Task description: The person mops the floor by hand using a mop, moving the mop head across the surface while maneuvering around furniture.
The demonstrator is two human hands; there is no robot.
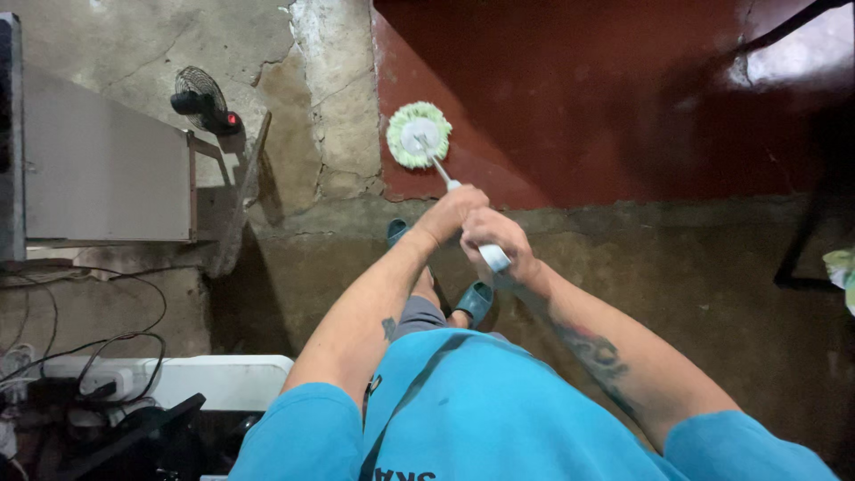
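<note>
Small black fan (200,100) seen far left on cracked concrete floor (338,80). Round green-fringed mop head (419,134) pressed flat at edge of red floor (606,98). White mop handle (492,256) clamped by left hand (454,214) higher toward head, by right hand (499,245) at near end. Mop judged light, handle stiff, fringe soft; grip best kept on handle.

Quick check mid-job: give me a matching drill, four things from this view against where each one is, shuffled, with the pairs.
1. mop head
2. small fan
3. left hand
4. right hand

A. lower on the mop handle, near its end
B. on the red floor
C. upper left, on the concrete floor
D. higher on the handle, nearer the mop head

Pairs: 1-B, 2-C, 3-D, 4-A
</note>
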